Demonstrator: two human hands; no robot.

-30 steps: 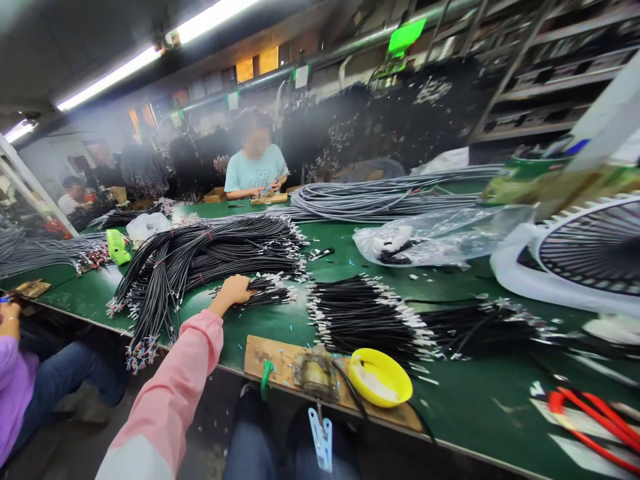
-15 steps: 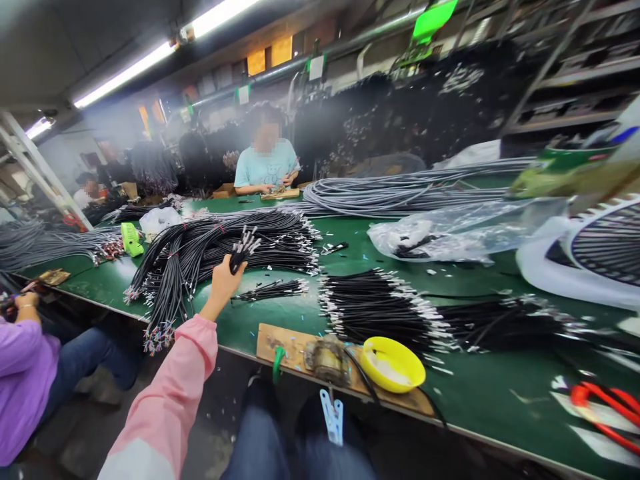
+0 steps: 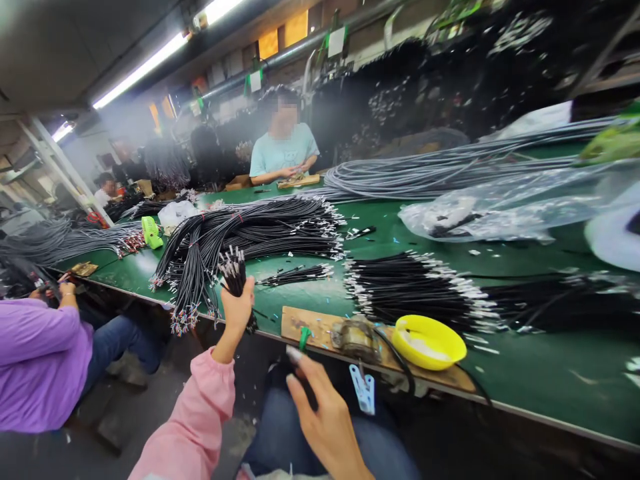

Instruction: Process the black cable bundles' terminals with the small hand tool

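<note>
My left hand (image 3: pixel 237 307), in a pink sleeve, is wrapped round a bundle of short black cables (image 3: pixel 234 274) near the table's front edge; their stripped, pale ends point up. Over my lap, my right hand (image 3: pixel 323 410) has its fingers apart and holds nothing. A large pile of long black cables (image 3: pixel 260 230) lies beyond my left hand. A few loose short cables (image 3: pixel 299 275) rest to its right, and a wide row of short black cables (image 3: pixel 410 287) lies farther right.
A wooden board (image 3: pixel 310 327) at the front edge bears a metal device (image 3: pixel 356 339) and a yellow bowl (image 3: pixel 429 341). A blue clip (image 3: pixel 363 390) hangs below. Grey cables (image 3: pixel 400 177) and a plastic bag (image 3: pixel 480 217) lie behind. Persons sit across and at left.
My left hand has drawn the cable bundle nearer to the table's front edge and turned it more upright. My right hand has come into view. The view has shifted to the right.
</note>
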